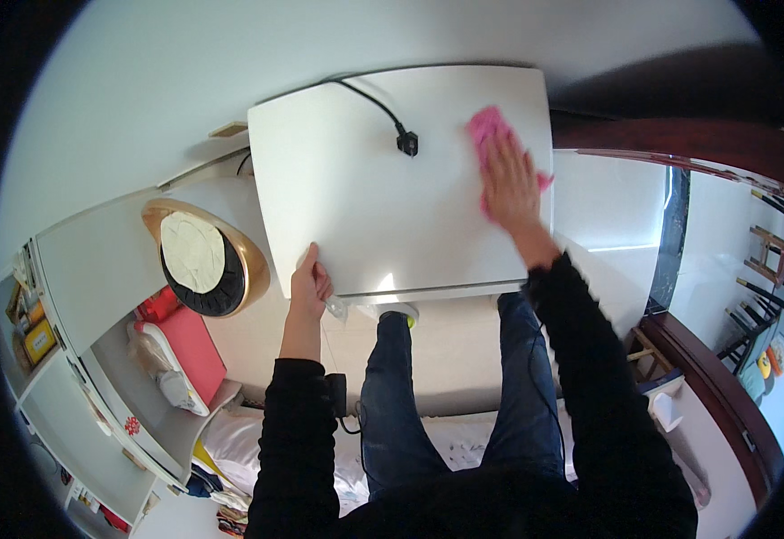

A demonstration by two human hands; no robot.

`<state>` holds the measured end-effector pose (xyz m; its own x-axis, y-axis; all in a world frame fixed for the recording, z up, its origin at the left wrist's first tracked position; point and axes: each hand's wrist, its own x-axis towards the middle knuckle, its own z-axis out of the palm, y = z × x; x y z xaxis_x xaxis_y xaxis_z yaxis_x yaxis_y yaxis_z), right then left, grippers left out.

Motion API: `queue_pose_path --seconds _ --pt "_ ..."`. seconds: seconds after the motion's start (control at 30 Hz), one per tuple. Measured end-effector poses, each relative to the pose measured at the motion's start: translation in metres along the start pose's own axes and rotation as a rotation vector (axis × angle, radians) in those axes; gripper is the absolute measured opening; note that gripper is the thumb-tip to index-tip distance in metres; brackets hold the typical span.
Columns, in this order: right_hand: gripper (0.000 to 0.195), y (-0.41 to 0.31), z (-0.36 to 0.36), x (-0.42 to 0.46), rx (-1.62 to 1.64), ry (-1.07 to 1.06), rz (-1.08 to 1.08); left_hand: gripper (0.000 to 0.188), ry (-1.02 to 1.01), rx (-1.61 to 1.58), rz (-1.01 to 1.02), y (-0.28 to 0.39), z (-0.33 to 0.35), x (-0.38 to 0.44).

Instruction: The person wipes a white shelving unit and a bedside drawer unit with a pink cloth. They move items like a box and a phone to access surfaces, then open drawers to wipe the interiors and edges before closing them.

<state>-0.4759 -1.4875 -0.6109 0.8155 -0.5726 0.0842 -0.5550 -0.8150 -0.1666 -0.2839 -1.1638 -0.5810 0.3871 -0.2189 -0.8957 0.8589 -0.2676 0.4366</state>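
Note:
A white box-shaped appliance (365,209) stands before me with its flat top facing up. My right hand (510,182) lies flat over a pink cloth (490,124), pressing it against the right part of that top. At the near left corner is my left hand (310,286), thumb on the surface and fingers curled at the edge. A bit of clear plastic (337,308) shows just under it; whether the fingers hold it is unclear. On the top, a black power cord (372,98) comes over the back edge and ends in a black plug (407,143).
Left of the appliance stands a gold-coloured bin (257,269) with a black liner and pale crumpled material inside. Open white shelving (95,418) holds a red-and-white box (193,357). A dark red door frame (695,397) borders the right side. Pale bedding (230,438) lies behind my legs.

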Motion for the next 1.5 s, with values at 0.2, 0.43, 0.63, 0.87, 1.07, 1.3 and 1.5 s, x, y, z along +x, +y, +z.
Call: queue_pose_path --seconds 0.2,0.43,0.63,0.87,1.07,1.3,1.5 --pt "0.051 0.04 0.033 0.091 -0.159 0.181 0.013 0.055 0.029 0.065 0.015 0.006 0.005 0.005" --pt "0.052 -0.004 0.005 -0.026 -0.021 -0.004 0.042 0.052 0.013 0.022 0.025 0.001 -0.002 0.004" --pt "0.055 -0.07 -0.005 -0.109 0.056 -0.073 0.322 0.052 -0.029 -0.023 0.028 -0.004 -0.006 0.007" --pt "0.055 -0.069 -0.008 -0.115 0.013 -0.051 0.294 0.052 -0.064 0.005 0.045 -0.011 -0.009 0.013" --pt "0.049 -0.061 0.01 -0.121 -0.091 0.18 0.151 0.047 -0.12 0.038 0.084 -0.011 -0.021 0.029" --pt "0.051 -0.048 0.022 -0.16 -0.336 -0.034 -0.201 0.038 -0.116 0.031 0.11 -0.006 -0.021 0.036" --pt "0.049 -0.056 0.027 -0.166 -0.385 0.105 -0.313 0.038 -0.054 0.013 0.2 0.0 -0.038 0.048"
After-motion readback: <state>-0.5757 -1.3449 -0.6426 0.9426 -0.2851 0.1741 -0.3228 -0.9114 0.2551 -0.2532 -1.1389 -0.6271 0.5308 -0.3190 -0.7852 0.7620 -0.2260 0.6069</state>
